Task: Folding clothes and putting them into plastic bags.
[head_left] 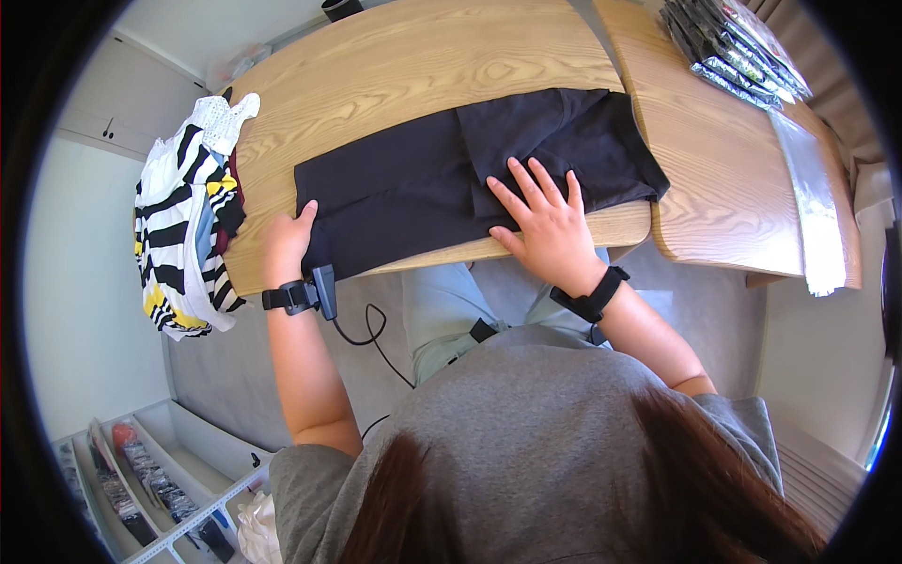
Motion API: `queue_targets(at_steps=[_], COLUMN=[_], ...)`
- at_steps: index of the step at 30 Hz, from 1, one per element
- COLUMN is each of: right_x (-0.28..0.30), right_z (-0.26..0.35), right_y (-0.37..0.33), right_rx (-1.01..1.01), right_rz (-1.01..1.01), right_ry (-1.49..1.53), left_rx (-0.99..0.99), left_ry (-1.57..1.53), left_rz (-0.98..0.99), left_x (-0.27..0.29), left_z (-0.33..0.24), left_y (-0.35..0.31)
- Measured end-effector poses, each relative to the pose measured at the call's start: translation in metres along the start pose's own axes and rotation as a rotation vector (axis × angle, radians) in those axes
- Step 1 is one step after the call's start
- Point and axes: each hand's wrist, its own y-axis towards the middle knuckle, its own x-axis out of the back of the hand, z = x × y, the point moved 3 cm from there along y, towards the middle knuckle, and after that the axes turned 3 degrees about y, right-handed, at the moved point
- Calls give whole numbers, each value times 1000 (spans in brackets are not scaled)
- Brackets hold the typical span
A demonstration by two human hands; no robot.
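Observation:
A black folded garment (395, 193) lies stretched along the front of the wooden table (395, 70), with a loose, creased layer over its right half. At its left end, my left hand (288, 242) is closed at the hem, thumb on the cloth and the other fingers mostly hidden. My right hand (545, 224) rests palm down on the right half, its fingers spread over the fabric. Each wrist wears a black strap; the left one (299, 297) carries a small grey device with a cable.
Striped and white clothes (183, 226) hang over the table's left end. A second wooden table (714, 207) adjoins on the right, bearing a stack of packaged items (738, 52) and clear plastic bags (808, 202). A white divided bin (183, 442) stands at lower left.

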Motion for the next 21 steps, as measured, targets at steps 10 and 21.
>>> queue_targets(at_steps=[10, 21], right_x=[-2, 12], right_z=[0, 6], right_y=[-5, 2], right_rx=[66, 0], right_rz=[-10, -60], right_ry=[65, 207], left_rx=[57, 141], left_ry=[-983, -654], left_rz=[250, 107], left_x=[-19, -23], left_z=[39, 39], left_y=[-22, -15])
